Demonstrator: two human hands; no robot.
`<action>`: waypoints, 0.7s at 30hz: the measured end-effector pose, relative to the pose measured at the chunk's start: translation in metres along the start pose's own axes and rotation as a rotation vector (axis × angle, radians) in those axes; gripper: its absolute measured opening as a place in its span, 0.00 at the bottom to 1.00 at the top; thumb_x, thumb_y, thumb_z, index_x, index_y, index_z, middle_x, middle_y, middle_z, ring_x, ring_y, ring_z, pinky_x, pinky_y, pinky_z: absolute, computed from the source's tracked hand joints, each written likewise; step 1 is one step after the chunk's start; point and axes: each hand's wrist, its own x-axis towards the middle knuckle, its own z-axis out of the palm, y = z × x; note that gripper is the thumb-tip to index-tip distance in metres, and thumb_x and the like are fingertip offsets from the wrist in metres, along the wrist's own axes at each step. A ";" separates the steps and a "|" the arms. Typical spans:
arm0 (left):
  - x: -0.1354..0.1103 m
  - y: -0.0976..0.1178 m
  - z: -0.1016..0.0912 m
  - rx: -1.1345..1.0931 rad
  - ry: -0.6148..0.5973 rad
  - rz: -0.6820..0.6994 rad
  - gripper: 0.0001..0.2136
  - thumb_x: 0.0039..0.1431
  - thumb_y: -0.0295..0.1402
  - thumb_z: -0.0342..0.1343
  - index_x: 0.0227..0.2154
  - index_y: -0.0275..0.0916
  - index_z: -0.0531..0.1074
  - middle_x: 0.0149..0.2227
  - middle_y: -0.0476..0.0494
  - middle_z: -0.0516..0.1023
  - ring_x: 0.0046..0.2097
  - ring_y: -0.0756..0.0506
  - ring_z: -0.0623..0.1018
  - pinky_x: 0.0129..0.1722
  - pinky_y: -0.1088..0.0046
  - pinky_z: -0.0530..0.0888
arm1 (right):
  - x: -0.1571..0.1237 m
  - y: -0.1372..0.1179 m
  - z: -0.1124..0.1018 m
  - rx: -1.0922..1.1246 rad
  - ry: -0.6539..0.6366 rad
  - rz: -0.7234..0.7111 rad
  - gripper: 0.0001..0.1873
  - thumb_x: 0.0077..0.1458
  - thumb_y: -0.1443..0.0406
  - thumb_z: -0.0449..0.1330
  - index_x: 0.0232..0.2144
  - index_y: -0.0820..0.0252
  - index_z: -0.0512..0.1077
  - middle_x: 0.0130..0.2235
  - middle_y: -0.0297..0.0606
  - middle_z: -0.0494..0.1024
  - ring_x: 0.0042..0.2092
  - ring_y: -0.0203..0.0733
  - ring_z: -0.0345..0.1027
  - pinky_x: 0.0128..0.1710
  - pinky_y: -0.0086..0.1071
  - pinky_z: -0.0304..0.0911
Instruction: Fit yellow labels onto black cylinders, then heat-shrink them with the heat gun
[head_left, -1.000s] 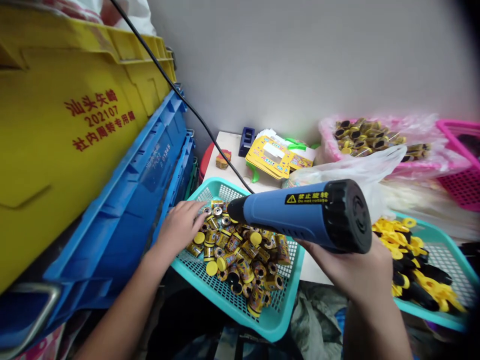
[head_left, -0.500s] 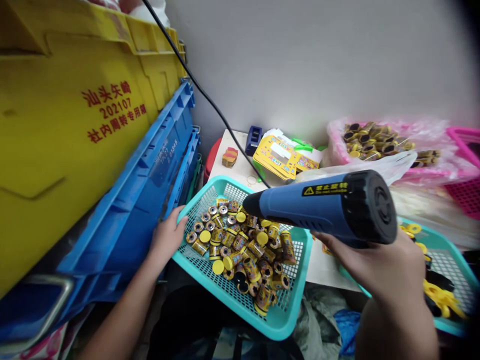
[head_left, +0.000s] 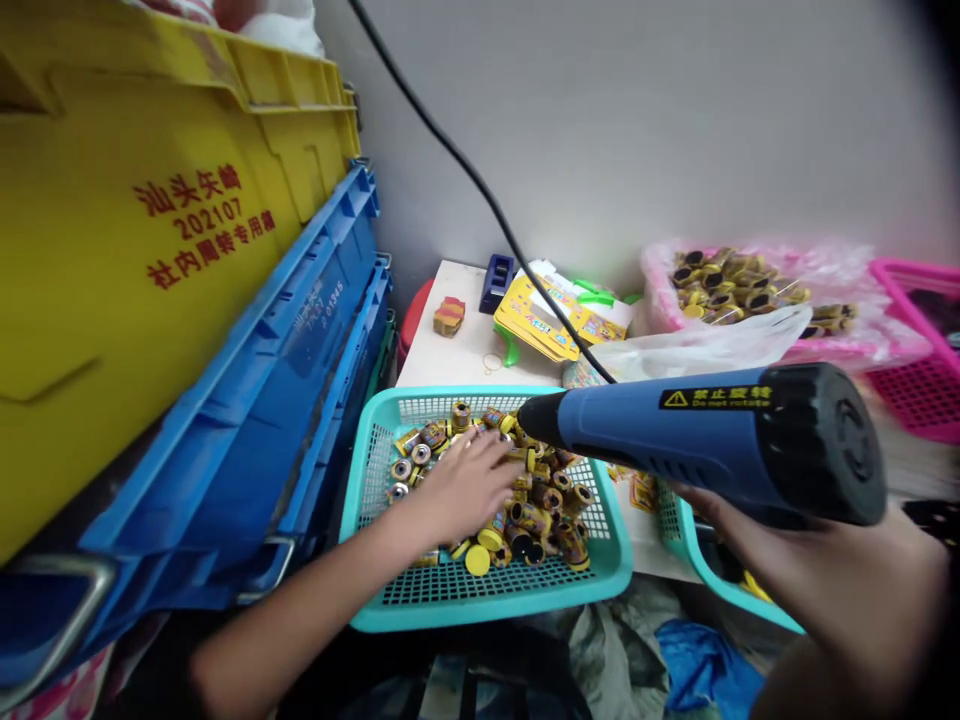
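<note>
Teal basket [head_left: 375,440], left hand [head_left: 465,490] inside (heat gun [head_left: 712,445] right)

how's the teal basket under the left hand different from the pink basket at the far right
The teal basket sits near and fully in view, loaded with small yellow-printed cylinders, the left hand resting on them. The pink basket lies farther back, cut off by the frame, its contents unclear. Both are perforated plastic mesh.

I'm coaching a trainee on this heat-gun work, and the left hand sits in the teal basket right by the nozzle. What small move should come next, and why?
Probably draw the left hand back toward the teal basket rim. Its fingers lie flat on the small wrapped cylinders, close under the nozzle of the blue heat gun that the right hand grips, aimed at that same pile.
</note>
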 end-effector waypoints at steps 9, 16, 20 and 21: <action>-0.060 -0.016 -0.004 -0.056 -0.183 -0.346 0.20 0.63 0.43 0.52 0.55 0.45 0.72 0.63 0.36 0.66 0.65 0.32 0.63 0.59 0.48 0.65 | -0.002 -0.007 0.006 0.058 0.005 -0.132 0.26 0.50 0.43 0.59 0.21 0.60 0.69 0.23 0.41 0.73 0.24 0.44 0.69 0.22 0.33 0.62; -0.097 -0.033 -0.014 -0.109 0.318 -0.341 0.16 0.67 0.40 0.46 0.46 0.41 0.76 0.50 0.40 0.78 0.54 0.42 0.74 0.56 0.61 0.71 | 0.014 -0.037 0.006 0.068 -0.049 -0.262 0.23 0.55 0.52 0.56 0.13 0.55 0.63 0.18 0.36 0.69 0.24 0.41 0.64 0.27 0.33 0.58; -0.099 -0.044 -0.005 0.016 0.537 -0.460 0.14 0.65 0.37 0.48 0.44 0.39 0.76 0.49 0.36 0.75 0.54 0.38 0.72 0.56 0.55 0.68 | 0.012 -0.048 0.012 0.146 -0.063 -0.247 0.21 0.54 0.54 0.58 0.14 0.55 0.63 0.18 0.34 0.68 0.24 0.40 0.63 0.27 0.33 0.58; -0.099 -0.046 -0.002 0.028 0.563 -0.503 0.15 0.65 0.38 0.48 0.46 0.38 0.75 0.50 0.35 0.74 0.55 0.37 0.71 0.57 0.53 0.67 | 0.010 -0.050 0.015 0.169 -0.060 -0.241 0.20 0.53 0.54 0.60 0.15 0.55 0.63 0.19 0.34 0.69 0.25 0.41 0.64 0.27 0.33 0.58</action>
